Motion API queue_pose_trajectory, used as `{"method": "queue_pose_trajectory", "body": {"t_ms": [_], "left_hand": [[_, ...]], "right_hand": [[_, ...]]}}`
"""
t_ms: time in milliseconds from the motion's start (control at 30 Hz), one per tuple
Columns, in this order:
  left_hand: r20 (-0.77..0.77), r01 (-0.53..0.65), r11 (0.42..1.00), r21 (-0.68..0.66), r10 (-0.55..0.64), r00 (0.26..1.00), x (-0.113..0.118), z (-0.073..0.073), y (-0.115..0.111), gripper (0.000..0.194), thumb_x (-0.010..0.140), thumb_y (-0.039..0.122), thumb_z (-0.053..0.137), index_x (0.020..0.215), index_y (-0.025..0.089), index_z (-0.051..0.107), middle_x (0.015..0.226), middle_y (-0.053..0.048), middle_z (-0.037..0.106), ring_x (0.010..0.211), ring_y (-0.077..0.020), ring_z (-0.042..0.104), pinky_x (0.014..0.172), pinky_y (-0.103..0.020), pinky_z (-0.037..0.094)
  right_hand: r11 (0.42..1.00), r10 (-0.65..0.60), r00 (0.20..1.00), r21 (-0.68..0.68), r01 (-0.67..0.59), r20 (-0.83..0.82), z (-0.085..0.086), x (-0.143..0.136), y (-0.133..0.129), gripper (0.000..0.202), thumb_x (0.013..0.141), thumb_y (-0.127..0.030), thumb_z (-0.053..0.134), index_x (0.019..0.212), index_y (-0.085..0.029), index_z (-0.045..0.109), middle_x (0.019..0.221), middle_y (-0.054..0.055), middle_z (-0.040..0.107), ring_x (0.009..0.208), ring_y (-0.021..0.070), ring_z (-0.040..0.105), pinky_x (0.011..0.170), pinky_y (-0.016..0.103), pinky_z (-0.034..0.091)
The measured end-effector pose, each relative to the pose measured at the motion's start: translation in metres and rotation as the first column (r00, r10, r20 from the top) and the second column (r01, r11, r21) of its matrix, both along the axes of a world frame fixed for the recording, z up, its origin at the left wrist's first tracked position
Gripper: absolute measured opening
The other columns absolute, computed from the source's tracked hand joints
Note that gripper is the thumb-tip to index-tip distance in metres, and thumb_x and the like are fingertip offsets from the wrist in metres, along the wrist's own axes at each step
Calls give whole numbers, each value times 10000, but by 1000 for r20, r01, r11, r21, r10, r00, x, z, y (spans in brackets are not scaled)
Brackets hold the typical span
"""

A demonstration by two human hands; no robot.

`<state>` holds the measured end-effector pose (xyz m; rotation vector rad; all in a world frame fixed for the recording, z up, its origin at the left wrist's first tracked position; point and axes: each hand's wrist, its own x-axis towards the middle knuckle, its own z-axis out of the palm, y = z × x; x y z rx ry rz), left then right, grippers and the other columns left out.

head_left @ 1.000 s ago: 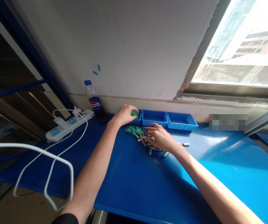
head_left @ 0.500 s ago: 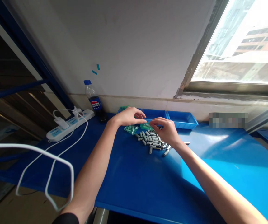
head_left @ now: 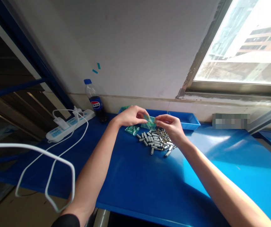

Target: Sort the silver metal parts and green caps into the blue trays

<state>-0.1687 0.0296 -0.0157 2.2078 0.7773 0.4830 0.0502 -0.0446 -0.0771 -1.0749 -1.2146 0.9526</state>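
Note:
A small clear green plastic bag point(head_left: 150, 123) is stretched between my two hands above the blue table. My left hand point(head_left: 133, 116) pinches its left edge between thumb and fingers. On the opposite side, my right hand point(head_left: 171, 125) closes thumb and fingertips on the bag's upper right edge. Just below and in front of the hands lies a loose pile of small grey cylindrical parts with thin metal shafts point(head_left: 155, 141); my right hand hides some of it. A second green bag point(head_left: 132, 130) rests on the table under my left hand.
Behind the hands a blue divided tray point(head_left: 187, 125) stands against the wall. To the left are a cola bottle point(head_left: 97, 105), a white power strip point(head_left: 57, 134) and a looped white cable point(head_left: 72, 176). The table point(head_left: 135, 186) ends at a front edge near me.
My left hand's fingers have closed on the green bag. My right hand has shifted slightly, and the bag now shows raised and spread between both hands.

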Motion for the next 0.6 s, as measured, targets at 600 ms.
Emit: {"method": "queue_pose_trajectory", "body": {"t_ms": [600], "left_hand": [[-135, -330, 822, 464, 434, 891, -18, -44, 42, 498, 781, -44, 505, 1035, 218, 844, 1242, -43, 765, 1382, -252, 553, 1135, -318, 484]], "right_hand": [[999, 4, 998, -53, -8, -69, 1, 3, -1, 240, 753, -360, 838, 919, -197, 780, 949, 74, 791, 727, 162, 678, 692, 297, 540]]}}
